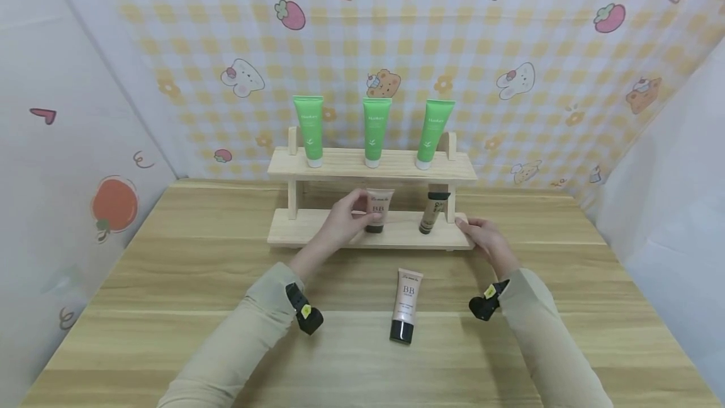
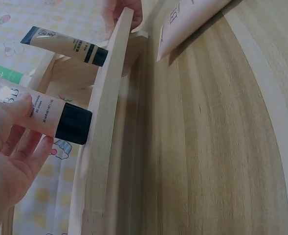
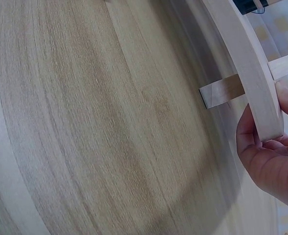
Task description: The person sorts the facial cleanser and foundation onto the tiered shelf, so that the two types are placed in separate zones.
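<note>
With thumb and fingers my left hand (image 1: 347, 214) pinches a pink BB cream tube (image 1: 379, 201), which stands cap down at the middle of the lower board of a two-tier wooden shelf (image 1: 317, 222). In the left wrist view its black cap (image 2: 74, 123) meets the board. My right hand (image 1: 484, 237) grips the right end of that lower board, thumb above and fingers beneath, as the right wrist view shows. Between the hands, a beige tube with a dark top (image 1: 433, 213) stands tilted on the same board. Another BB cream tube (image 1: 406, 304) lies on the table in front.
Three green tubes, the left (image 1: 310, 131), the middle (image 1: 375, 131) and the right (image 1: 434, 133), stand on the upper board. Behind the shelf hangs a yellow checked cloth (image 1: 340, 49). The wooden table (image 1: 187, 294) spreads around it.
</note>
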Available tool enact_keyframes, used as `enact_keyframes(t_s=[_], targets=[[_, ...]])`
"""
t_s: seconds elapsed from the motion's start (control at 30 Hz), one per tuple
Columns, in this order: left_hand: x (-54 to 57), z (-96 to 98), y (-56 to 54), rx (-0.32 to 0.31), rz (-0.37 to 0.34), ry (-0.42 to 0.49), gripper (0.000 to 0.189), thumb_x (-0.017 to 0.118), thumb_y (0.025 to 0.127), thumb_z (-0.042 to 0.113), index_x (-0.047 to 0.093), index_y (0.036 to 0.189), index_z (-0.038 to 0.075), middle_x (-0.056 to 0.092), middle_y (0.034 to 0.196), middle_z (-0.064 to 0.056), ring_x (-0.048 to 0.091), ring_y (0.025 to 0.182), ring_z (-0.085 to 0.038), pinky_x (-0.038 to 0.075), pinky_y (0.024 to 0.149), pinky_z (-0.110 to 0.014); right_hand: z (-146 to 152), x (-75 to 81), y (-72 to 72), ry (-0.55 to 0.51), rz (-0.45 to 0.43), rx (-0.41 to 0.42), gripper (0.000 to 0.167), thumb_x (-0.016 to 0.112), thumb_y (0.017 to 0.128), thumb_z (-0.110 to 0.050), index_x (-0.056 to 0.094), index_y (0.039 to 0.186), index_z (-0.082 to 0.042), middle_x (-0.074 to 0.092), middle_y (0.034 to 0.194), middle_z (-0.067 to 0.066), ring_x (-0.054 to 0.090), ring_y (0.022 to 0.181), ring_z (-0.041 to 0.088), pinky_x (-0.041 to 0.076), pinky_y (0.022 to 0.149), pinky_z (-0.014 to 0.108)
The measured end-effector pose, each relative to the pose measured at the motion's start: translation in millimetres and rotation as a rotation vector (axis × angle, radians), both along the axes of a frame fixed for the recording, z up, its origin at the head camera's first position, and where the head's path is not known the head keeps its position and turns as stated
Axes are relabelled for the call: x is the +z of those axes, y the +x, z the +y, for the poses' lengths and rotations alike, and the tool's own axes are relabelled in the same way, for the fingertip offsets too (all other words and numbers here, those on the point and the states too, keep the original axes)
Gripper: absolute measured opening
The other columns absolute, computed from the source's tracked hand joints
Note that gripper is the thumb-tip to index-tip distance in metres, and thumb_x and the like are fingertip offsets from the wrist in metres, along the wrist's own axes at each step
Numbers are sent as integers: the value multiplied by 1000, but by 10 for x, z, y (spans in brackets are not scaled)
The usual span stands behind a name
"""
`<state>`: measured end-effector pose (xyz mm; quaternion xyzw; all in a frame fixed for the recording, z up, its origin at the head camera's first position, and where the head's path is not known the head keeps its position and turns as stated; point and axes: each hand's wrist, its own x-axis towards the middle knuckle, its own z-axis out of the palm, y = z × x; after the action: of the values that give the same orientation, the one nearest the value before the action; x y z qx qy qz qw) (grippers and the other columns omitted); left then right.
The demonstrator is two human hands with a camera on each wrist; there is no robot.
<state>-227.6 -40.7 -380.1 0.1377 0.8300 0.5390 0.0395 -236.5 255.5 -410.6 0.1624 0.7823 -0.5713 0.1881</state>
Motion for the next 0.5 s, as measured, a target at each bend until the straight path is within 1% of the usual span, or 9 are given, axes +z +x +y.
enact_keyframes(t_s=[0.07, 0.13, 0.3, 0.37, 0.5], targets=[[-13, -9, -1, -5, 5, -4, 35, 66, 83, 18, 53, 114, 9, 60, 116, -9, 58, 110, -24, 51, 91, -36, 3, -10, -2, -5, 1, -1, 64, 45, 95, -31, 22, 139, 10, 52, 108, 7, 52, 73, -3, 48, 69, 11], [-14, -16, 2, -10, 8, -6, 35, 65, 83, 18, 53, 114, 9, 60, 117, -9, 57, 111, -24, 50, 92, -36, 6, -20, -5, -5, 2, -1, 65, 44, 95, -32, 22, 139, 10, 51, 112, 9, 52, 73, -4, 48, 71, 12], [-13, -20, 13, -20, -19, 1, 38, 65, 84, 14, 50, 118, 8, 58, 119, -10, 56, 113, -25, 51, 92, -31, 10, -12, 6, 1, 1, 10, 67, 43, 95, -34, 20, 140, 10, 49, 119, 13, 52, 75, -4, 49, 74, 14], [-15, -23, 19, -14, -35, 2, 41, 66, 83, 13, 49, 120, 7, 57, 120, -10, 55, 113, -24, 51, 92, -29, 9, -6, 10, 3, -1, 16, 66, 43, 95, -34, 20, 140, 10, 49, 119, 14, 53, 75, -3, 50, 75, 15], [-8, -33, 42, 13, -59, 0, 50, 69, 80, 13, 46, 123, 7, 55, 122, -11, 54, 114, -25, 50, 93, -30, 8, -5, 13, 14, -7, 22, 68, 43, 95, -35, 20, 140, 10, 45, 127, 19, 53, 81, 0, 50, 81, 18]])
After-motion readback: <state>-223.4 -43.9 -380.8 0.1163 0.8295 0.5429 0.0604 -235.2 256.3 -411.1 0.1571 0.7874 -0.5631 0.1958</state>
